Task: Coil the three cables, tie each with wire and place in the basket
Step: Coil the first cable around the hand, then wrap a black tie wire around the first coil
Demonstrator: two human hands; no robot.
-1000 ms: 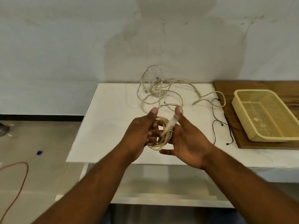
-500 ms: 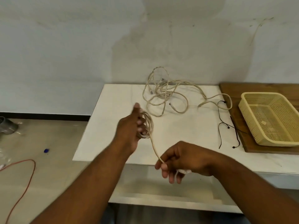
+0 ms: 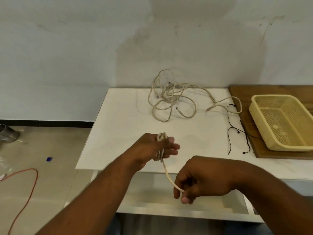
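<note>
Beige cable (image 3: 166, 173) gripped by both hands, left (image 3: 152, 148), right (image 3: 199, 178), past table edge (image 3: 118, 169).

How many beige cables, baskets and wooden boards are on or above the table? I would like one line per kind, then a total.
Beige cables: 3 (held cable between left hand and right hand; apparently 2 in the tangle, which shows four free ends)
Basket: 1
Wooden board: 1
Total: 5

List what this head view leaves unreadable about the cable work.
- Coil turn count: hidden by left hand, blurred.
- Cable end: hidden in right hand.
- Tangled cables: overlapping, count unclear.
- Basket: cut off by the right edge.
</note>
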